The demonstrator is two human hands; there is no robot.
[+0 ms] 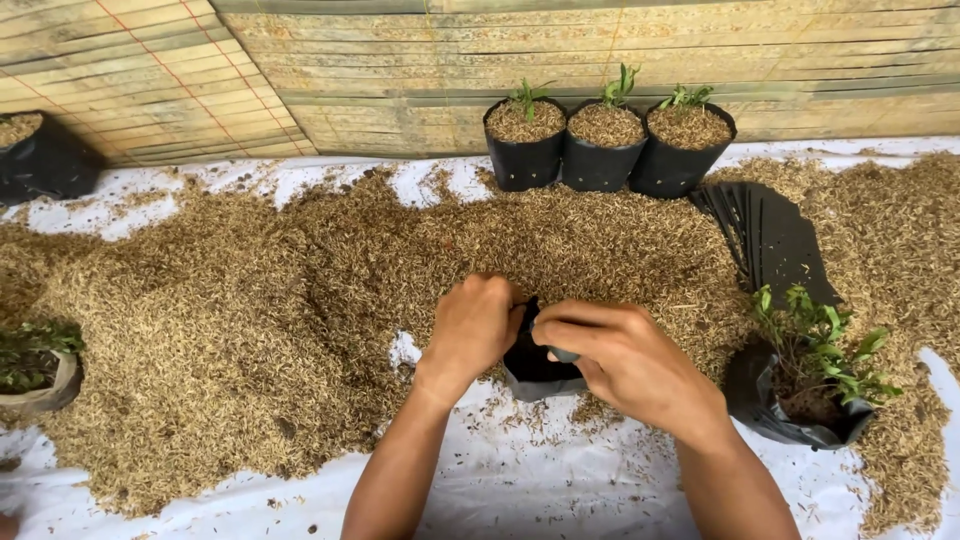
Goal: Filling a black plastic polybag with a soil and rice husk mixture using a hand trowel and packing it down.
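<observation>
Fingers of left hand (478,322) and right hand (618,358) pinch a limp black plastic bag (538,368) on husks (250,300).

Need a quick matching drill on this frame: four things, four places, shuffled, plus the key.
1. small black bag
2. three filled bags
3. stack of flat black bags
4. bag of seedlings

A. in a row by the bamboo wall
B. between left hand and right hand
C. lower right, past the right hand
D. fanned out right of the filled bags

Pairs: 1-B, 2-A, 3-D, 4-C
</observation>
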